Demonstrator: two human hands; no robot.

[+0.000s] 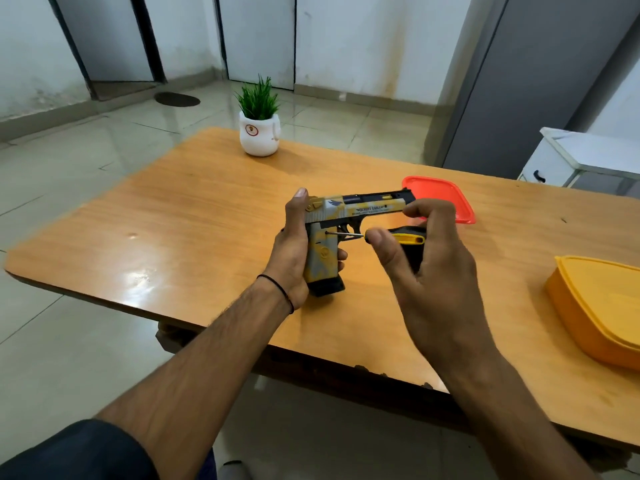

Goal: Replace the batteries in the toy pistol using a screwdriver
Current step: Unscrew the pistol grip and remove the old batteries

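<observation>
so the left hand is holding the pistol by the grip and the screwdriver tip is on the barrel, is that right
Not quite. The left hand does hold the pistol by the grip, but the screwdriver in the right hand has its tip against the upper side of the grip, not on the barrel. The head view shows it.

toy pistol (363, 209): one
screwdriver (410, 239): one
hands: two, left hand (292, 251) and right hand (436, 268)
red lid (446, 199): one
yellow container (595, 306): one
potted plant (259, 129): one
black wrist thread (277, 289): one
table (194, 216): one
</observation>
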